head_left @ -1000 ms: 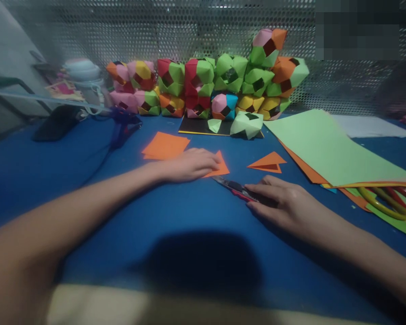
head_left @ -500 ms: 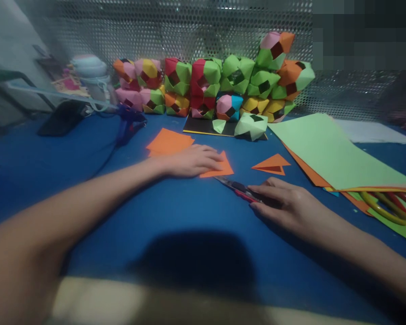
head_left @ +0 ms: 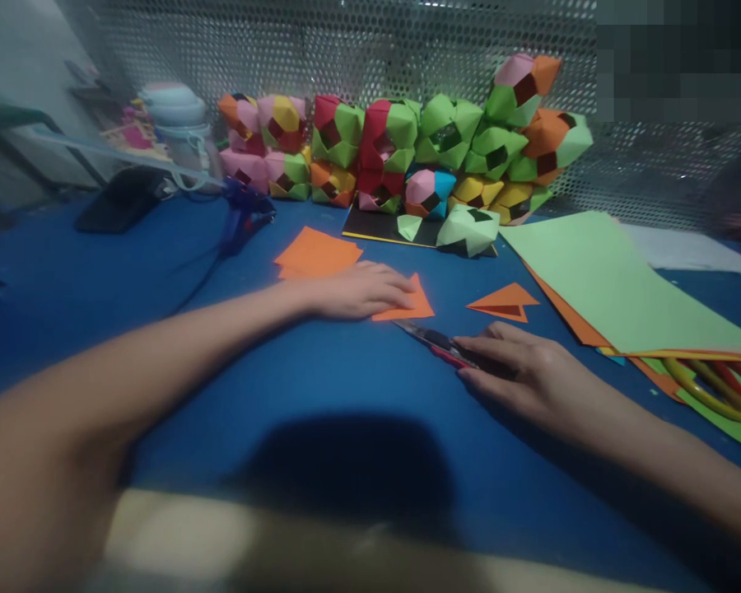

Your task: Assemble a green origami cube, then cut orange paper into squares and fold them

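My left hand (head_left: 355, 291) lies flat, fingers stretched out, pressing an orange paper piece (head_left: 412, 305) onto the blue table (head_left: 309, 379). My right hand (head_left: 519, 371) grips a red and black utility knife (head_left: 435, 342) low on the table, its blade tip pointing at the lower edge of that orange piece. A folded orange triangle (head_left: 503, 301) lies just right of the hands. A small stack of orange squares (head_left: 316, 252) sits behind my left hand.
Several colourful folded paper cubes (head_left: 407, 148) are stacked along a perforated metal wall. A green paper cube (head_left: 469, 229) and black sheet (head_left: 376, 226) lie in front. Large green and orange sheets (head_left: 605, 284) and scissors (head_left: 716, 379) lie right. A glue gun (head_left: 240, 216) and dark phone (head_left: 120, 199) lie left.
The view has shifted slightly, so everything sits a little further right and higher in the picture. Both hands keep the same places on the orange piece and the knife.
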`<state>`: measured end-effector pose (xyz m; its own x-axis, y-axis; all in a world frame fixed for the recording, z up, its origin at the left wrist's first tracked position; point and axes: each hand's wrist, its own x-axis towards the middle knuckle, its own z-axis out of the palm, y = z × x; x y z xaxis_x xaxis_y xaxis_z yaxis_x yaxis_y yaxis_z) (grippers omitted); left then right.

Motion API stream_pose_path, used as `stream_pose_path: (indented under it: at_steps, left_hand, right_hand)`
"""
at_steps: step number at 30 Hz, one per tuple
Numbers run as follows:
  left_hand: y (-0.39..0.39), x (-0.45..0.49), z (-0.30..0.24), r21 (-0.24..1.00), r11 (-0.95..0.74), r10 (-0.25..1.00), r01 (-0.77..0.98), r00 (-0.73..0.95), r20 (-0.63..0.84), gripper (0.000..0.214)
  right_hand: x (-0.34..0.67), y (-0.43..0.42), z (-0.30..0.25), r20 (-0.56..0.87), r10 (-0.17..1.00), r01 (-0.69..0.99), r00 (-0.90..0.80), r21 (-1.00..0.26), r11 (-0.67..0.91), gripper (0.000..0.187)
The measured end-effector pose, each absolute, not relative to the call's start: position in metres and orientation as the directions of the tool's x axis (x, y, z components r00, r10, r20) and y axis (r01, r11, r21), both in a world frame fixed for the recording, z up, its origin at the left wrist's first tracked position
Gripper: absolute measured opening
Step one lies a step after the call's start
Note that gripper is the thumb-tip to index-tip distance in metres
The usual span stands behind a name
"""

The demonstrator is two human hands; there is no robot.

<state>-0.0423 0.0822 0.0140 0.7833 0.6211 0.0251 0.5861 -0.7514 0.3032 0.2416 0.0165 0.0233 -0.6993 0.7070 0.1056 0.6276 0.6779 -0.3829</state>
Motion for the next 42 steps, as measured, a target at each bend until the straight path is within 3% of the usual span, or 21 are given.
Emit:
stream_pose_path:
  at_steps: [18,34,42]
  left_hand:
    - [0.082,-0.041,0.014,0.275,-0.753,0.621,0.598,0.784,-0.005,0.042]
    - [0.08,-0.041,0.013,0.34,-0.737,0.629,0.584,0.777,0.029,0.042]
    - [0.075,-0.045,0.018,0.466,-0.655,0.698,0.595,0.713,0.072,0.048]
  right_hand:
    - [0.233,0.019,0.019,0.137,0.659,0.583,-0.74,-0.36,0.729,0.033]
    - [0.223,0.015,0.03,0.101,0.626,0.539,-0.773,-0.414,0.733,0.036]
    - [0.213,0.063,0.035,0.283,0.702,0.586,-0.654,-0.398,0.706,0.029]
